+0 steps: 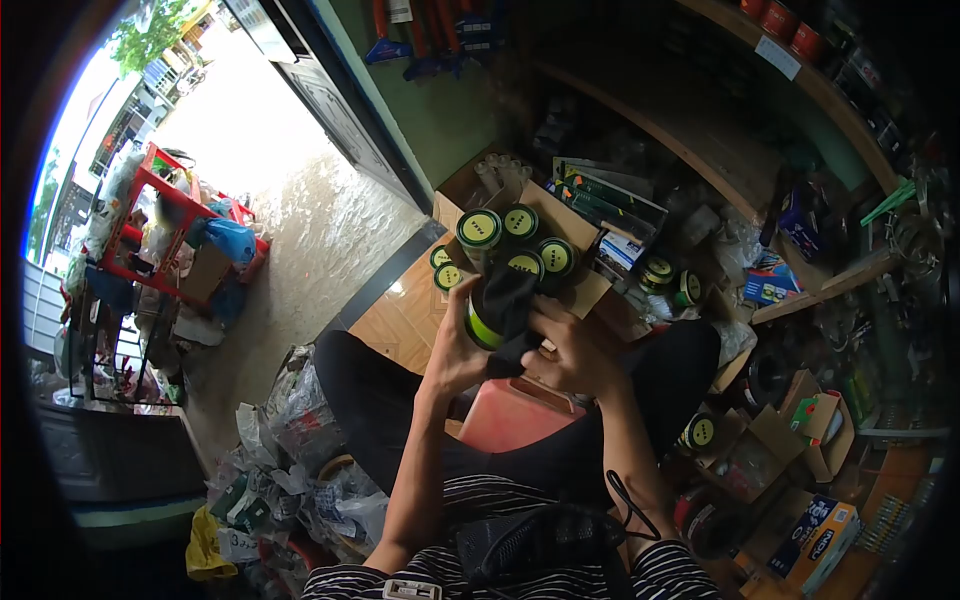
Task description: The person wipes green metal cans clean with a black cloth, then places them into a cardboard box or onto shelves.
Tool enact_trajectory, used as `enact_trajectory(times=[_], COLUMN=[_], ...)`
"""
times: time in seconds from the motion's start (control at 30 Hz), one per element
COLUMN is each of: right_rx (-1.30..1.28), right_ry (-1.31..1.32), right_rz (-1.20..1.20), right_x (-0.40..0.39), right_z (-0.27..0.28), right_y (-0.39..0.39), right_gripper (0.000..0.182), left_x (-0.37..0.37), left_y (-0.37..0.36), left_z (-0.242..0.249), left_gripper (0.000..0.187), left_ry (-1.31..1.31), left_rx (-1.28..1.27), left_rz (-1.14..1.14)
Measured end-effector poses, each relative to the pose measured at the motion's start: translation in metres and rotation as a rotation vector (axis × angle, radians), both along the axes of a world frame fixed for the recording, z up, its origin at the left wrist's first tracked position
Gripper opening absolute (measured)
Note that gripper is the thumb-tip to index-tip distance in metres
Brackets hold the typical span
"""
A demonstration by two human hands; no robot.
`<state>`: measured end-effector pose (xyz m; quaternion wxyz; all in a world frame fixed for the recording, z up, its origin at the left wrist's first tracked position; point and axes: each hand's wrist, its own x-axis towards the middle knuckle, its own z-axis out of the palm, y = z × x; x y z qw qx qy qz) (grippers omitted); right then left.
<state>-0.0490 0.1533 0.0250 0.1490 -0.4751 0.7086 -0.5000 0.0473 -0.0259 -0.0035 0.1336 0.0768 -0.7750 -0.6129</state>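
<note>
My left hand point(455, 348) is closed around a can point(484, 332) with a yellow-green band, held upright or slightly tilted above my lap. My right hand point(572, 345) grips a black cloth point(512, 305) that lies against the can's side and hides much of it. Just beyond the hands, several cans with yellow lids point(480, 228) stand in and beside an open cardboard box point(572, 215). Below the hands, a red plastic stool or container point(515, 415) sits between my crossed legs.
Crumpled plastic bags point(300, 480) pile up at my left. An open doorway with a red rack point(165, 230) outside is at the far left. Wooden shelves point(660, 140) run along the right. More cans point(688, 288), small boxes and an orange-and-blue carton point(815, 540) clutter the right side.
</note>
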Motion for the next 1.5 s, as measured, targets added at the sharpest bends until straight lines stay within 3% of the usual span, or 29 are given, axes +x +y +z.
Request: enact_trajectory(times=[0.03, 0.1, 0.2, 0.23, 0.33, 0.5, 0.57, 0.6, 0.63, 0.73, 0.93, 1.03, 1.1, 1.13, 1.2, 1.23, 1.27, 1.3, 1.37, 1.43, 1.5], right_rx=[-0.007, -0.005, -0.104, -0.136, -0.331, -0.327, -0.194, -0.029, 0.016, 0.008, 0.020, 0.040, -0.048, -0.045, -0.080, -0.153, -0.182, -0.219, -0.219, -0.094, -0.093], right_ry=[-0.019, 0.287, 0.486, 0.441, 0.527, 0.454, 0.446, 0.441, 0.503, 0.497, 0.432, 0.407, 0.396, 0.448, 0.396, 0.314, 0.315, 0.321, 0.147, 0.128, 0.131], right_rz=[-0.038, -0.087, 0.045, 0.106, 0.095, -0.257, -0.293, -0.195, -0.183, -0.093, -0.252, -0.334, -0.280, -0.234, -0.166, -0.106, -0.106, -0.050, -0.112, -0.260, -0.275], right_x=[0.001, 0.011, 0.025, 0.035, 0.054, 0.032, 0.024, 0.022, 0.023, 0.027, 0.003, -0.003, 0.011, 0.018, 0.026, 0.025, 0.023, 0.015, 0.013, 0.014, 0.015], right_z=[-0.004, -0.020, -0.013, -0.010, -0.006, -0.008, 0.001, -0.010, -0.011, -0.011, -0.020, -0.034, -0.036, -0.034, -0.033, -0.033, -0.033, -0.036, -0.030, -0.030, -0.035], right_y=[-0.004, -0.018, -0.030, -0.033, -0.041, -0.028, -0.029, -0.028, -0.030, -0.034, -0.016, -0.020, -0.032, -0.036, -0.038, -0.036, -0.032, -0.031, -0.024, -0.021, -0.028], right_gripper=[0.039, 0.038, 0.038, 0.038, 0.037, 0.023, 0.045, 0.072, 0.084, 0.090, 0.066, 0.077, 0.090, 0.095, 0.076, 0.067, 0.050, 0.045, 0.046, 0.050, 0.053], left_x=[0.000, 0.003, 0.029, 0.041, 0.053, 0.030, 0.023, 0.021, 0.020, 0.019, 0.003, 0.002, 0.004, 0.004, 0.013, 0.017, 0.020, 0.021, 0.015, 0.012, 0.018], left_y=[0.001, 0.001, 0.000, 0.002, 0.003, -0.004, -0.006, -0.007, -0.009, -0.010, -0.017, -0.016, -0.006, -0.011, -0.006, -0.011, -0.018, -0.023, -0.029, -0.014, -0.027], left_z=[0.001, -0.032, -0.093, -0.103, -0.104, -0.088, -0.080, -0.078, -0.076, -0.069, -0.033, -0.005, -0.009, -0.034, -0.044, -0.049, -0.053, -0.053, -0.040, -0.014, -0.030], left_gripper=[0.098, 0.097, 0.097, 0.098, 0.098, 0.099, 0.099, 0.099, 0.099, 0.100, 0.101, 0.101, 0.095, 0.093, 0.082, 0.076, 0.075, 0.074, 0.078, 0.065, 0.073], left_ry=[-0.016, 0.060, -0.008, -0.031, -0.042, 0.054, 0.082, 0.094, 0.103, 0.126, 0.176, 0.067, 0.015, 0.015, -0.076, -0.037, -0.095, -0.158, -0.060, -0.059, -0.157], left_rx=[0.001, 0.006, 0.140, 0.192, 0.277, 0.267, 0.258, 0.255, 0.252, 0.249, 0.065, -0.180, -0.019, -0.030, 0.063, -0.044, 0.039, 0.119, 0.018, 0.005, -0.054], left_rz=[-0.062, -0.153, -0.162, -0.155, -0.124, -0.029, 0.010, 0.026, 0.042, 0.088, 0.117, 0.022, -0.016, -0.005, 0.057, 0.054, 0.052, 0.050, -0.013, 0.046, 0.006])
